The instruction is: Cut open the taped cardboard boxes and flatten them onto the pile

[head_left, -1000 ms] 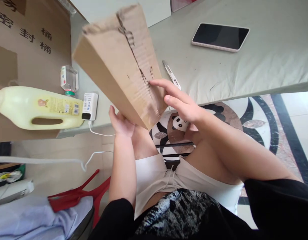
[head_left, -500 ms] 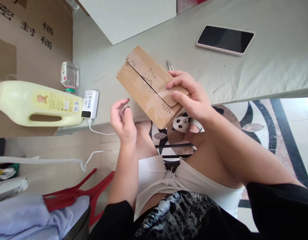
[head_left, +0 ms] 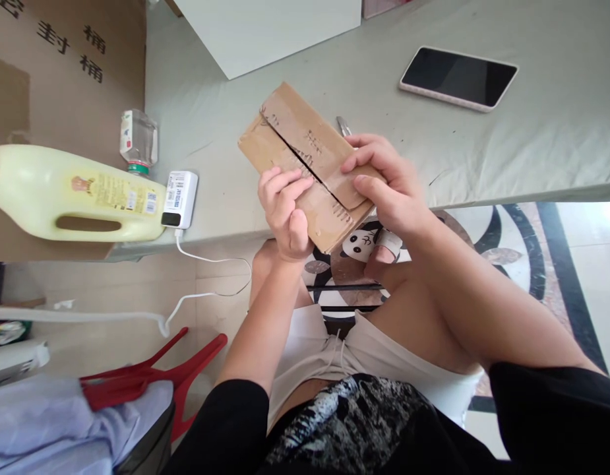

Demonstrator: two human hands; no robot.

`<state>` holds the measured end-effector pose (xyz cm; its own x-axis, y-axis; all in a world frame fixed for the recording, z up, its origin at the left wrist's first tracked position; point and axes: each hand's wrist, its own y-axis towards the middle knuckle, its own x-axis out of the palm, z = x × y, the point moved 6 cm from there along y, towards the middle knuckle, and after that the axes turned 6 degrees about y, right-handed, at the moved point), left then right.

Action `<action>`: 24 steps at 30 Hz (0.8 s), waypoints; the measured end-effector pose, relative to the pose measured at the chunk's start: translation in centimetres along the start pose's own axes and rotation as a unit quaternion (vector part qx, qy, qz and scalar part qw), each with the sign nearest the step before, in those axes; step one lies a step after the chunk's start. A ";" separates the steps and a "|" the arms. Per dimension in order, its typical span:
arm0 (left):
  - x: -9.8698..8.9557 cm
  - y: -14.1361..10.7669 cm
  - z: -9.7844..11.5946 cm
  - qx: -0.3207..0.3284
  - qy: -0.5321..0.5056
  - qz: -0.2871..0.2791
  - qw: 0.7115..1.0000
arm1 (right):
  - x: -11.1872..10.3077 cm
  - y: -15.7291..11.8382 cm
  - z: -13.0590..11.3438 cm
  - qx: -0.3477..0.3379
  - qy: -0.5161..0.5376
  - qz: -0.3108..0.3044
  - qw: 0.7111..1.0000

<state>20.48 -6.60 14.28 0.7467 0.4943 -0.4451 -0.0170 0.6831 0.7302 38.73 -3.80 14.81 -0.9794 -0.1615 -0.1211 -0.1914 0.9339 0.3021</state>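
A small brown cardboard box [head_left: 305,152] is tilted over the table's near edge, with a dark slit running along its top between the flaps. Torn tape marks show beside the slit. My right hand [head_left: 381,178] grips the box's right end, thumb and fingers on the top flap. On the near left side, my left hand [head_left: 287,211] has its fingers laid over the top near the slit, thumb at the side. Just behind the box lies a slim metal tool [head_left: 343,125], partly hidden by the box and my right hand, so its kind is unclear.
A phone [head_left: 457,78] lies at the right on the table cloth [head_left: 547,138]. At the left are a pale yellow jug [head_left: 47,191], a white power bank [head_left: 180,198] with a cable, a clear bottle [head_left: 139,142] and a large carton [head_left: 82,99]. A red chair [head_left: 186,376] stands below left.
My left hand has moved right and up from beside the box onto its top. My right hand keeps its hold. The view has shifted slightly.
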 end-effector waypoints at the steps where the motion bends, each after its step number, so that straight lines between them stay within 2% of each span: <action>1: -0.1 0.0 0.2 0.012 -0.004 0.002 1.000 | -0.1 0.0 0.1 0.003 0.001 0.006 1.000; 5: -0.2 0.0 0.5 0.022 0.001 0.011 1.000 | -1.5 0.4 2.1 0.052 0.005 0.072 0.996; 8: 0.0 0.0 0.2 0.001 0.016 0.010 1.000 | -3.0 1.0 4.1 0.097 -0.075 0.119 0.985; 10: 0.0 0.0 0.0 -0.017 0.028 0.010 0.999 | -3.1 1.4 5.4 0.124 -0.128 0.101 0.979; 13: 0.0 0.1 -0.2 -0.028 0.039 0.016 0.999 | -2.2 1.9 7.0 0.156 -0.177 0.023 0.972; 15: -0.1 0.0 -0.2 -0.021 0.039 0.017 0.999 | -1.7 2.0 7.3 0.154 -0.230 -0.005 0.961; 19: -0.1 -0.2 -0.1 -0.004 0.032 0.013 0.999 | -2.0 2.0 7.1 0.151 -0.342 0.000 0.927; 21: -0.1 -0.3 -0.1 -0.002 0.028 0.009 1.000 | -2.5 1.9 7.3 0.179 -0.349 -0.001 0.920; 24: -0.1 -0.3 0.0 0.006 0.018 0.012 1.000 | -3.4 1.7 7.6 0.240 -0.323 0.031 0.915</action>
<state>20.42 -6.85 14.08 0.7218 0.5295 -0.4456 -0.0262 0.6644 0.7469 42.23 0.80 8.54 -0.7152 -0.0264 -0.6984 0.0658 0.9923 -0.1048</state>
